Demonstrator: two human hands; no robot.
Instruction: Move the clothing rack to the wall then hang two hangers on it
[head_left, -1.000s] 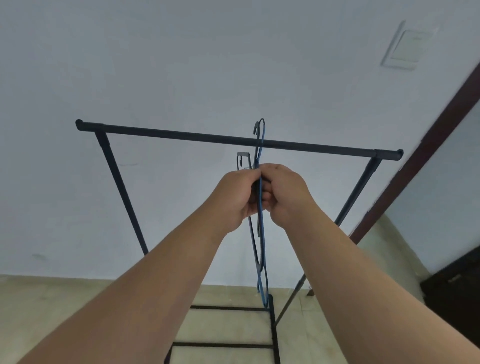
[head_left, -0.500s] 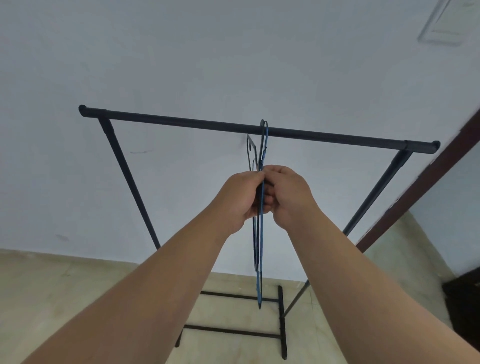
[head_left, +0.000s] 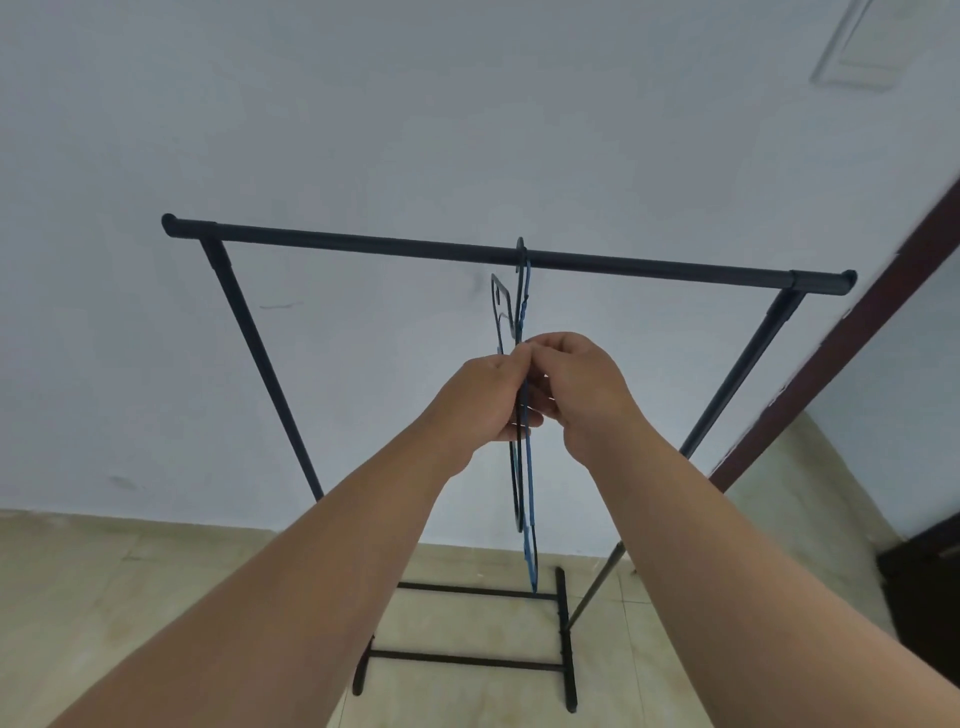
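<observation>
Pinching two hangers together, my left hand (head_left: 485, 402) and right hand (head_left: 584, 387) hold them below the clothing rack (head_left: 395, 245) by the wall (head_left: 415, 130); the blue hanger (head_left: 529, 525) hooks its bar at twelve o'clock, the black hanger (head_left: 500, 306) hangs free.

The scene is being viewed from head height by one wide-angle camera, facing forward along both forearms toward the wall (head_left: 363, 130), close up.
</observation>
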